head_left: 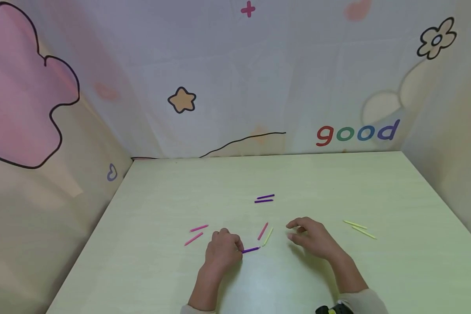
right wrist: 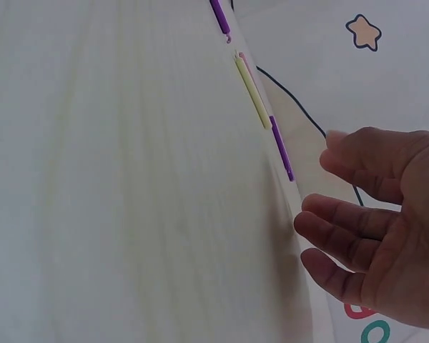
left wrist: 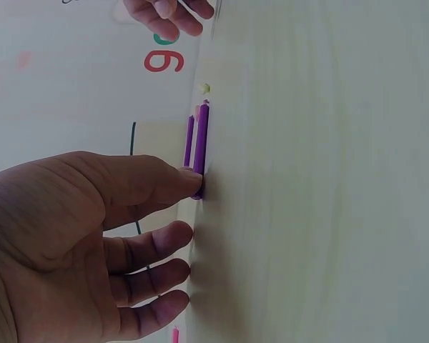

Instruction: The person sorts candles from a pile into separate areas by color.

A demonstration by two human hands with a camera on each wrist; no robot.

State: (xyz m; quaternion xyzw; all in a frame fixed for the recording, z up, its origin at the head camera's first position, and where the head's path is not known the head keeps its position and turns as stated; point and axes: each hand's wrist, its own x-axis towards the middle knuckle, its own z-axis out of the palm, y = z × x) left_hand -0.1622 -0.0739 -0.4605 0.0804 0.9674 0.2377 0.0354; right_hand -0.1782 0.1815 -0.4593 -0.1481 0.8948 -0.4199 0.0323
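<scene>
My left hand (head_left: 224,249) pinches one end of a thin purple candle (head_left: 251,250) between thumb and forefinger, low at the table top. In the left wrist view, the other fingers of that hand are spread apart below the candle (left wrist: 201,139). Just beyond its wick end lie a pink candle (head_left: 262,231) and a yellow candle (head_left: 268,237), side by side. To the right of these, my right hand (head_left: 312,237) hovers above the table with loosely bent fingers. Nothing is between them in the right wrist view, where the yellow candle (right wrist: 252,93) appears beyond.
Two pink candles (head_left: 194,239) lie left of my left hand. A pair of purple candles (head_left: 264,201) lies farther back in the middle, and two yellow candles (head_left: 363,232) rest at the right. The pale table (head_left: 161,187) meets a printed cloth backdrop (head_left: 235,78) behind and at both sides.
</scene>
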